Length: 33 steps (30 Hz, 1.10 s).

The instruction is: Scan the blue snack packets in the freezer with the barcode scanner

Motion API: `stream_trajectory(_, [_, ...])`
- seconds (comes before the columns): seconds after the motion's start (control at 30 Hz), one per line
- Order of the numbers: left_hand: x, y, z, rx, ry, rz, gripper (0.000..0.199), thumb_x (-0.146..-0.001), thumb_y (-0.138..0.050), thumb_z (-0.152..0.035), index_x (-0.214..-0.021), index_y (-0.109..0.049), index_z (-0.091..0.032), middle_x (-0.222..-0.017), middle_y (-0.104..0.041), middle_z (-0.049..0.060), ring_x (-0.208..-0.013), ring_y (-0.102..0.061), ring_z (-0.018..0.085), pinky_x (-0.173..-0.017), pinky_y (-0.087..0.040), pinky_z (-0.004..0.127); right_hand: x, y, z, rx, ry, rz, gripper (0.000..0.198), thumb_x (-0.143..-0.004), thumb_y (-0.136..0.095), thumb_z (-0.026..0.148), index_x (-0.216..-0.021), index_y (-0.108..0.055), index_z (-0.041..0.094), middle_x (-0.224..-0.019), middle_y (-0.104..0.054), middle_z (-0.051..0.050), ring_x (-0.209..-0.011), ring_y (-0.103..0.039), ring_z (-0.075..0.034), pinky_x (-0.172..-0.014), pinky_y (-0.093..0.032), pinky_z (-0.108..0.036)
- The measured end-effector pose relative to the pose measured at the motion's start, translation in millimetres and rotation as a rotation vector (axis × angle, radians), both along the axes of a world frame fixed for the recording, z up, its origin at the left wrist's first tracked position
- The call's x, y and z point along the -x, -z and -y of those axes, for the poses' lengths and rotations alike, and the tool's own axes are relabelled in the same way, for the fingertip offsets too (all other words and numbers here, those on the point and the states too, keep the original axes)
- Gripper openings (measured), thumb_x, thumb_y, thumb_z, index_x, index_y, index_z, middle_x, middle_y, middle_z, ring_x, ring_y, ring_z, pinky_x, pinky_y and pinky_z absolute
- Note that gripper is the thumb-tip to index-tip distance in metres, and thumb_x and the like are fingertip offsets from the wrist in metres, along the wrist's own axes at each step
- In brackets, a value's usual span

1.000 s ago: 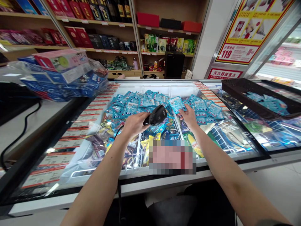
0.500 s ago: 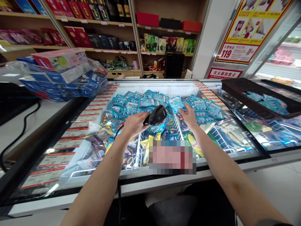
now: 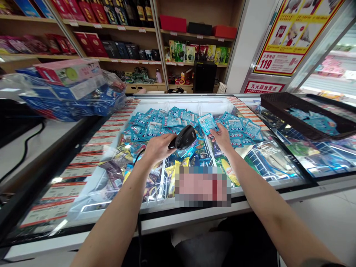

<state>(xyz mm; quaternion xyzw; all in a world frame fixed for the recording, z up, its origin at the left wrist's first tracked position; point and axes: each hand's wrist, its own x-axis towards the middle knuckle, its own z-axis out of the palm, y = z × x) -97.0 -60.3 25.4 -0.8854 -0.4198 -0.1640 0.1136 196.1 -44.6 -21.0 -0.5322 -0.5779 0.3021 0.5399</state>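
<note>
Just beyond the scanner (image 3: 183,138), loose blue packets (image 3: 154,127) cover the glass (image 3: 90,185).

In the upper part of the frame there stands a wooden shelf unit (image 3: 200,8). On its right section, a red box (image 3: 172,23), a black box (image 3: 199,28) and an orange-red box (image 3: 224,32) lie in a row, above some upright pouches (image 3: 180,52). Lower down, there is a lilac bottle (image 3: 158,76) and, to its right, a tall black case (image 3: 205,76). At the left, a pink carton (image 3: 69,71) lies upon blue cartons (image 3: 85,89), with clear plastic about them. A black cable (image 3: 26,148) curves at the left edge. At the upper right, a poster (image 3: 292,40) shows the number 119, with a red sign (image 3: 264,87) just below
</note>
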Motion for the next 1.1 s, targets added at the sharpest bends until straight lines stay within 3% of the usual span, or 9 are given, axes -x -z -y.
stream_trajectory(0.23, [1.5,2.4,-2.8,-0.039,0.025,-0.002,0.037,-0.079,-0.049,-0.032,-0.114,-0.055,-0.022,-0.105,-0.067,0.005,-0.088,-0.064,0.022,-0.062,-0.046,0.028,-1.2,-2.9,1.5,-0.036,0.087,0.057,0.055,-0.082,-0.048,0.049,-0.129,-0.039,0.021,-0.099,-0.064,-0.01,-0.074,-0.066,-0.023,-0.054,-0.054,-0.034])
stream_trajectory(0.4, [2.0,2.9,-3.3,-0.038,0.031,0.0,0.037,-0.079,-0.049,-0.032,-0.115,-0.054,-0.022,-0.105,-0.067,0.005,-0.087,-0.064,0.021,-0.062,-0.045,0.027,-23.9,-17.2,7.0,-0.099,0.416,0.338,0.052,-0.088,-0.04,0.043,-0.134,-0.034,0.018,-0.091,-0.065,-0.008,-0.074,-0.064,-0.022,-0.078,-0.049,-0.042])
stream_trajectory(0.53, [-0.2,1.1,-2.2,-0.025,0.04,-0.001,0.037,-0.078,-0.05,-0.03,-0.114,-0.054,-0.022,-0.103,-0.067,0.007,-0.089,-0.064,0.022,-0.064,-0.047,0.028,-51.4,-24.3,9.9,-0.034,0.707,0.565,0.049,-0.089,-0.036,0.037,-0.131,-0.038,0.012,-0.086,-0.063,-0.011,-0.085,-0.059,-0.027,-0.081,-0.043,-0.043])
stream_trajectory(0.73, [-9.4,-2.9,-0.7,-0.037,0.025,-0.033,0.04,-0.081,-0.049,-0.031,-0.12,-0.05,-0.022,-0.108,-0.065,0.008,-0.094,-0.063,0.023,-0.066,-0.047,0.028,-65.1,-30.8,14.8,0.03,0.909,0.755,0.049,-0.086,-0.041,0.032,-0.13,-0.042,0.009,-0.117,-0.052,-0.021,-0.111,-0.041,-0.034,-0.09,-0.032,-0.048])
stream_trajectory(0.83, [-18.3,-7.6,-0.6,-0.02,-0.004,-0.02,0.047,-0.082,-0.05,-0.034,-0.126,-0.043,-0.022,-0.114,-0.064,0.008,-0.095,-0.063,0.023,-0.067,-0.047,0.029,-58.5,-32.1,16.8,-0.014,0.844,0.85,0.048,-0.087,-0.041,0.035,-0.131,-0.043,0.016,-0.131,-0.044,-0.017,-0.116,-0.035,-0.034,-0.092,-0.028,-0.05])
stream_trajectory(0.97, [-31.8,-17.1,-1.5,0.023,0.009,-0.023,0.05,-0.08,-0.052,-0.034,-0.127,-0.04,-0.021,-0.112,-0.064,0.009,-0.096,-0.062,0.023,-0.069,-0.047,0.03,-51.0,-26.4,15.3,-0.071,0.622,1.004,0.037,-0.085,-0.048,0.035,-0.117,-0.057,0.02,-0.126,-0.05,-0.013,-0.115,-0.036,-0.032,-0.1,-0.018,-0.054])
stream_trajectory(1.1, [-41.9,-23.7,-3.3,0.044,0.113,-0.065,0.041,-0.08,-0.052,-0.031,-0.12,-0.047,-0.02,-0.107,-0.064,0.009,-0.098,-0.059,0.022,-0.073,-0.047,0.031,-52.3,-20.1,11.7,-0.055,0.638,1.03,0.033,-0.085,-0.044,0.021,-0.113,-0.06,0.021,-0.128,-0.05,-0.012,-0.117,-0.035,-0.031,-0.103,-0.012,-0.058])
